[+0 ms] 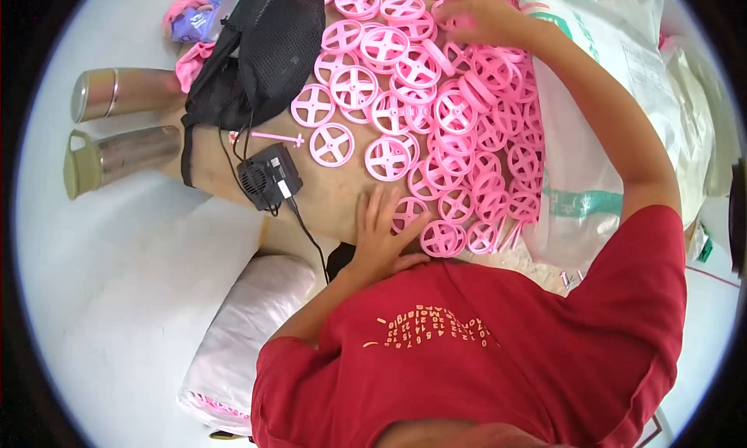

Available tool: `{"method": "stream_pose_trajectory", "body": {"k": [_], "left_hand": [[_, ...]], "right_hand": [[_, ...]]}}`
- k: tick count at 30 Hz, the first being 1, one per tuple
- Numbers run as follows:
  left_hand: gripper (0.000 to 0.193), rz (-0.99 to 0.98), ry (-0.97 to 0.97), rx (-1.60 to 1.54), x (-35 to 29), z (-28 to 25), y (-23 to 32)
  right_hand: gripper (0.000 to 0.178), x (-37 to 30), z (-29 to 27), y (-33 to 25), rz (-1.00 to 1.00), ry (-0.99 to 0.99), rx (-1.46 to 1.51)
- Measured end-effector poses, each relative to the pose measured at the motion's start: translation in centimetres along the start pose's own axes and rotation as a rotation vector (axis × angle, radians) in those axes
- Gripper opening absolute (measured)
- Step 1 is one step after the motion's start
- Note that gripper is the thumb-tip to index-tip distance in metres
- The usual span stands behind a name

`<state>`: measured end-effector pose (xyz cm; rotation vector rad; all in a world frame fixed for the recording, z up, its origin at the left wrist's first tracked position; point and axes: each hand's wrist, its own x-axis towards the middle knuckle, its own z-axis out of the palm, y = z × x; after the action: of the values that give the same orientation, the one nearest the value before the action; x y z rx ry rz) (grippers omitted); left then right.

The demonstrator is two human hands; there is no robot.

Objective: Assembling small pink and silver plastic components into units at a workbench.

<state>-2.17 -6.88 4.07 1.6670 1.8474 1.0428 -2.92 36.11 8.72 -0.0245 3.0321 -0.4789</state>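
Observation:
A heap of pink four-spoked plastic wheels [386, 45] covers the right side of the tan tabletop [327, 195]. My left hand [379, 234] rests at the near edge with fingers spread. Its thumb side lies against a pink wheel [409, 214], and the hand grips nothing. Stretched across the heap, my right hand [481, 18] is among the far wheels. Its fingers are blurred, so whether they hold a wheel does not show. One flat wheel [332, 144] lies at the heap's left edge.
Left of the heap are a black mesh bag [280, 47], a small black device [268, 175] with cables and a pink stick [278, 138]. Two metal flasks [128, 94] stand farther left. A white plastic sack [580, 137] borders the right side; a wrapped bundle [241, 331] is below.

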Motion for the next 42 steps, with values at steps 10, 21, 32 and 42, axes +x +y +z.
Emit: {"method": "stream_pose_trajectory", "body": {"k": [10,21,32,42], "left_hand": [[0.076,0.03,-0.013,0.229,2.8,4.0,1.6],[0.085,0.046,0.04,0.276,2.7,4.5,1.3],[0.08,0.216,0.219,0.297,2.1,5.9,0.4],[0.072,0.391,0.347,0.551,2.3,7.2,0.3]], "right_hand": [[0.062,4.8,0.3,-7.0,0.138,0.181,-0.025],[0.046,-5.3,-8.0,-14.5,0.061,-0.12,-0.233],[0.026,-30.8,-10.5,-25.5,0.466,0.543,-0.345],[0.035,-44.7,13.6,-33.8,0.836,1.008,-0.031]]}}
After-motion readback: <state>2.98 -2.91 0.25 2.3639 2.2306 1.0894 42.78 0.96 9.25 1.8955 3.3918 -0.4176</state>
